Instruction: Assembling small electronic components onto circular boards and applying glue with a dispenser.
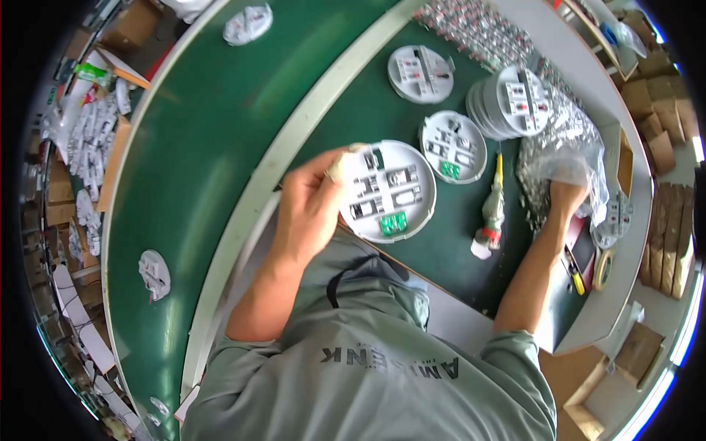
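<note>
My left hand [312, 209] grips the left rim of a round white plastic housing [379, 184], tilted above the table's front edge. Pale coverings wrap the fingertips there. Dark metal clips and two small green circuit boards sit inside the housing. Over on the right, my right hand [568, 195] reaches into a clear plastic bag [544, 147] of small silvery parts; the plastic hides its fingers. A similar round housing [454, 147] with a green board lies just beyond the held one.
A stack of round housings [523, 103] and a single one [421, 73] stand farther back, near rows of small components [478, 33]. A powered screwdriver [493, 213] lies between my arms. A tape roll [604, 270] and yellow-handled tool [576, 276] lie right. White parts ride the green conveyor [198, 162] left.
</note>
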A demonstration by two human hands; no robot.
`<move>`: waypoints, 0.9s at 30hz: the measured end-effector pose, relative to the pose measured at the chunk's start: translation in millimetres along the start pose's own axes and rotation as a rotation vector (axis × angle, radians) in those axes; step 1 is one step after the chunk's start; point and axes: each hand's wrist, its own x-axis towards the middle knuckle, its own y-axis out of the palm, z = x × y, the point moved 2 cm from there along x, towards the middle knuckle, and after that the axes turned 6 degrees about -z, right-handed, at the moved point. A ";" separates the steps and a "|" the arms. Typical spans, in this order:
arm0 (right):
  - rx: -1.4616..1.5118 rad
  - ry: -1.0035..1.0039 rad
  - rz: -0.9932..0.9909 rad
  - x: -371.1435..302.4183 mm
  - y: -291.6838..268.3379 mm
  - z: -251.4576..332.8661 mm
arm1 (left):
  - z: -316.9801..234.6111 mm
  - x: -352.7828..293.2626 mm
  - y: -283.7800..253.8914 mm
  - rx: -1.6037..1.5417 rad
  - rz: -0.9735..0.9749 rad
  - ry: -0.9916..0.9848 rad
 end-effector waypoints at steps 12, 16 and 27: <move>0.065 -0.055 -0.107 1.1 -7.2 7.1 | 22.8 6.1 2.0 0.065 0.073 0.006; 0.055 -0.076 -0.109 1.2 -6.5 2.8 | 21.1 5.8 6.7 0.035 0.104 -0.007; 0.016 -0.028 -0.115 0.3 -10.5 12.0 | 22.6 6.8 0.0 0.046 0.120 0.031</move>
